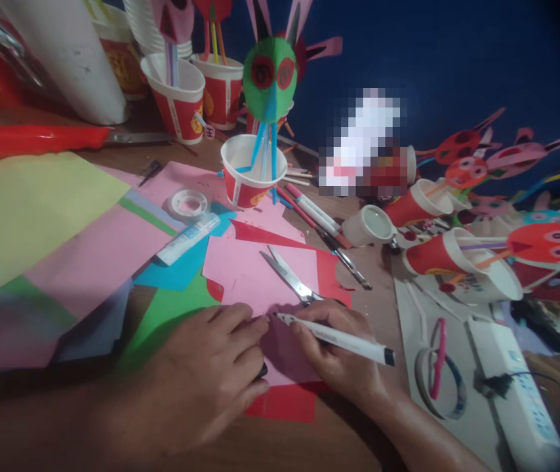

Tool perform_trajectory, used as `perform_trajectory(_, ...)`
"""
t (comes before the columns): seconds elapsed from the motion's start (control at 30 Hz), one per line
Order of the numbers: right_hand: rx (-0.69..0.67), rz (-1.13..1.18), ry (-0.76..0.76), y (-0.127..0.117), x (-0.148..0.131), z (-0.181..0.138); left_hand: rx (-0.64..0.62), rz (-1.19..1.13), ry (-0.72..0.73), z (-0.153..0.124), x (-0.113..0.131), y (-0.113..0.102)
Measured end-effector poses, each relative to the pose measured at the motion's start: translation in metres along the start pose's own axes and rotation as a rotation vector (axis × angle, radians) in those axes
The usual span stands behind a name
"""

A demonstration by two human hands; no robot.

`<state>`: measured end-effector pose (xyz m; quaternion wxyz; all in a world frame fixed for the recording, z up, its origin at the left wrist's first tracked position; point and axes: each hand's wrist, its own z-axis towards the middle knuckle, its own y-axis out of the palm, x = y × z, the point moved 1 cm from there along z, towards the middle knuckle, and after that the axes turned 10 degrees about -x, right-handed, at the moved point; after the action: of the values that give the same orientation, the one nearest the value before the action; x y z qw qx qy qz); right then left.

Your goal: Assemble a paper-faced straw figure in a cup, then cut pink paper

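My right hand [336, 351] grips a white marker pen [339, 337], its tip touching a pink paper sheet [260, 275]. My left hand [206, 377] rests on the same sheet with fingers curled down, pressing it; a small dark object shows under its fingers. Scissors [290, 278] lie open on the pink sheet just beyond both hands. A red sheet [284, 403] lies beneath the pink one.
Coloured paper sheets [39, 210] cover the left. A tape roll [188, 203], glue tube [186, 239], paper cup with straws and green mask [248, 167], pens [317, 219], tipped cups [425, 203], tape rings [440, 373] and a power strip [511, 380] surround the hands.
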<state>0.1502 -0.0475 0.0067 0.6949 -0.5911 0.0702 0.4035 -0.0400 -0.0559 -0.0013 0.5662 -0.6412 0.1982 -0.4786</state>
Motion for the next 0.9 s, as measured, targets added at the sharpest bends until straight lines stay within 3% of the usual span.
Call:
perform_trajectory(0.6,-0.064,-0.017,0.031,0.0006,0.0013,-0.0024,-0.04,-0.022,0.031,-0.0015,-0.0027,0.002)
perform_trajectory(0.9,-0.02,-0.03,-0.001,-0.0017,-0.0048,0.0038,-0.062,0.015,0.001,0.0,-0.0027,-0.0008)
